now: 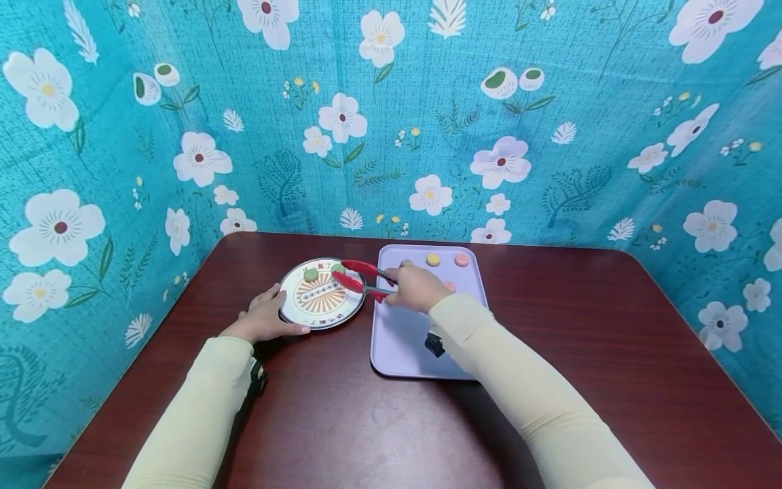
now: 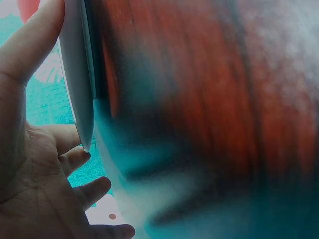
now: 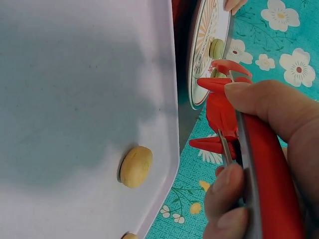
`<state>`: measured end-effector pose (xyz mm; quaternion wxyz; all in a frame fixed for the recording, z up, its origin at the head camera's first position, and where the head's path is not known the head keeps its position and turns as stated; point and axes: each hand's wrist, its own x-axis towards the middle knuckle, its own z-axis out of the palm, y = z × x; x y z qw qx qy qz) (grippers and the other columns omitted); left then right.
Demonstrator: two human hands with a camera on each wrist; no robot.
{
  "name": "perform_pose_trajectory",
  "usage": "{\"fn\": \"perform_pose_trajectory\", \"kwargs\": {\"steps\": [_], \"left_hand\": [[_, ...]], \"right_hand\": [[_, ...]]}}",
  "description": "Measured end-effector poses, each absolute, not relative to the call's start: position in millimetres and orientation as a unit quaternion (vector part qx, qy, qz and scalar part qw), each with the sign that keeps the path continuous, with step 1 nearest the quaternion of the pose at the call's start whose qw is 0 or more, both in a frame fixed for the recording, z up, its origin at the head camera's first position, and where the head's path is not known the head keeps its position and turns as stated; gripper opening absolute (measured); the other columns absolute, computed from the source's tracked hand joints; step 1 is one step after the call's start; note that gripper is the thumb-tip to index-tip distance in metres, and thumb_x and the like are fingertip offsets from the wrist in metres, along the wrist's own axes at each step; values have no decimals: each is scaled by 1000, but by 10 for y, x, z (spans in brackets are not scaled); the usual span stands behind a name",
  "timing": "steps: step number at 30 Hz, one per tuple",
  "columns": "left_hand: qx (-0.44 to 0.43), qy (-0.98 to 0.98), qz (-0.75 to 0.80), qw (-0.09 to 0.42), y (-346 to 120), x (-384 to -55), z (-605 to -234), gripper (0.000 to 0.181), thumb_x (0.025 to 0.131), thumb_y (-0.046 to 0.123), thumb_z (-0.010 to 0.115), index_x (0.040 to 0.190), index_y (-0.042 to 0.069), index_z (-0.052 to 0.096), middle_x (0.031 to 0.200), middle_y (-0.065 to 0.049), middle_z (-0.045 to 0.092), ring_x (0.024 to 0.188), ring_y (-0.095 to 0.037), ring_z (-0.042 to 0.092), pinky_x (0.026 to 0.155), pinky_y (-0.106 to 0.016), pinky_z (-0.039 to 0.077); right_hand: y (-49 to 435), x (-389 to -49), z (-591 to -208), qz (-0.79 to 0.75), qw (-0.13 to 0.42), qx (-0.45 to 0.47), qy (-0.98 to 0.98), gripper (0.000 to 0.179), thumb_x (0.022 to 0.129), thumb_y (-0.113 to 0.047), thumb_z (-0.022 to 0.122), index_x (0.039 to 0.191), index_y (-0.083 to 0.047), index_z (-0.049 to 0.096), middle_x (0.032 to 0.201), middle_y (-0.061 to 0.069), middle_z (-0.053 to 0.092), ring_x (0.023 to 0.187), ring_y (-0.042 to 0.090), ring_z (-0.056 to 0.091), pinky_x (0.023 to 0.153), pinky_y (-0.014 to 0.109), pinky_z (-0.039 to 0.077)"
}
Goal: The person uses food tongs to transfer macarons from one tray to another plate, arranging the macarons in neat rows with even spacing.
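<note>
My left hand rests at the left rim of a round white plate, fingers spread and thumb along its front edge. In the left wrist view the plate shows edge-on beside the thumb. My right hand grips red-tipped metal tongs, reaching left from over the tray. The tongs' tips stand apart over the plate, around a green macaron that they partly hide. Another green macaron lies to its left on the plate.
A lilac tray lies right of the plate. It bears a yellow macaron and a pink macaron at the back, plus another pink macaron partly hidden by my right hand. A blue floral cloth hangs behind the dark table.
</note>
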<state>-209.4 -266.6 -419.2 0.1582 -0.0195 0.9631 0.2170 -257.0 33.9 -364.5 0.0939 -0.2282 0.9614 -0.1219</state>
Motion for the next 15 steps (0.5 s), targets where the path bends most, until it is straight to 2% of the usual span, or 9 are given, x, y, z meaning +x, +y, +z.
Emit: {"fn": "perform_pose_trajectory", "kwargs": {"steps": [7,15], "left_hand": [[-18,964,216,155,-2664,-2086,-4186,118,72,60,74,151,-5,16,156,-27,8,139,-50,9,104,-75,12],[-22,964,211,159,-2668,-2099,-4196,119,72,61,74,151,-5,15,156,-27,8,139,-49,9,104,-75,13]], "right_hand": [[304,-2586,-3685,-108,88,-232,963,53,85,-30,73,133,-15,59,102,9,56,74,19,56,61,28,46],[259,-2579,-3659,-96,86,-239,963,55,85,-30,74,134,-14,58,105,11,57,74,20,56,64,29,48]]}}
